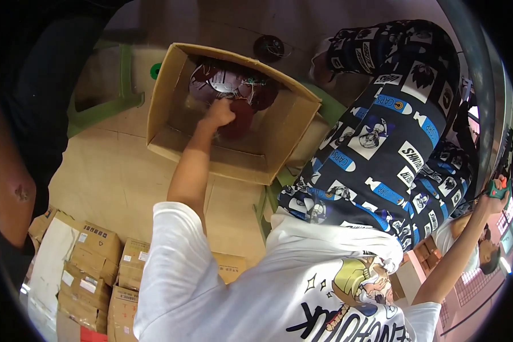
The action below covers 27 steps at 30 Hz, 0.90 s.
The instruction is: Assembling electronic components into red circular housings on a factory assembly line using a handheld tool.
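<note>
My left hand (219,112) reaches down into an open cardboard box (176,139), its fingers closed at the edge of a dark red round part (236,122). Farther back in the same box lie more dark red round parts (262,97) with thin wires, and a grey curved piece (225,81) sits among them. At the far right, my right hand (498,194) is raised and closed around a small green and orange-red object (499,187), whose exact kind I cannot make out.
Green stool frames (105,117) stand left of the box. A dark round part with wires (269,48) lies on the floor behind it. Several cardboard cartons (94,251) are stacked at the lower left. A person's arm (11,188) shows at the left; another person (467,251) is at the right.
</note>
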Each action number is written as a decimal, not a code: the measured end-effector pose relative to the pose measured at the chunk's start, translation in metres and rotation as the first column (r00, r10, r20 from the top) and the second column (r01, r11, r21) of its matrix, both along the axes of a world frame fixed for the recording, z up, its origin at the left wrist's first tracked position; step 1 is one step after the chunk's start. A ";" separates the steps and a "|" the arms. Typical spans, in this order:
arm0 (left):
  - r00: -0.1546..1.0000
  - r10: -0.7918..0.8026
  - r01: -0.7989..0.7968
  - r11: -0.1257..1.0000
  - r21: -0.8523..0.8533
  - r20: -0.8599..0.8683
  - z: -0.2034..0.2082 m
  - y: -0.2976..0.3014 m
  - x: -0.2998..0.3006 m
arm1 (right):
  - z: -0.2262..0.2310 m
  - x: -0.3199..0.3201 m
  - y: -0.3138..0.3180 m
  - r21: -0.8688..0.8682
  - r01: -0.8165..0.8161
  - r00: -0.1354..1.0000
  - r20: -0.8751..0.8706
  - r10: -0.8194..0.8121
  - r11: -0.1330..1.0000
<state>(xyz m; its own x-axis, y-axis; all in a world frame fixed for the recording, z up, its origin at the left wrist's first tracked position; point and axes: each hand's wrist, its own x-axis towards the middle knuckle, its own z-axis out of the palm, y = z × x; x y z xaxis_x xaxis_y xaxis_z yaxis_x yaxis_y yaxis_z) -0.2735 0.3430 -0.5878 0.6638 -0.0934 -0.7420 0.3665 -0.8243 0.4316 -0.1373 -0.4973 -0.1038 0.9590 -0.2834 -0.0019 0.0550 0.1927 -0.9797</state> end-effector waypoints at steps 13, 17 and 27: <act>0.916 0.388 -0.362 0.909 0.205 -0.104 -0.038 -0.011 -0.022 | 0.014 0.006 -0.032 -0.038 0.061 0.998 -0.025 -0.062 0.997; 0.954 0.229 -0.156 0.931 0.331 -0.194 -0.041 -0.001 -0.017 | 0.000 0.012 -0.005 0.009 0.051 0.999 -0.015 -0.050 0.999; 0.997 -0.004 0.015 0.990 0.142 -0.074 -0.048 -0.046 -0.033 | 0.008 0.011 -0.017 -0.013 0.083 0.997 0.001 -0.083 0.996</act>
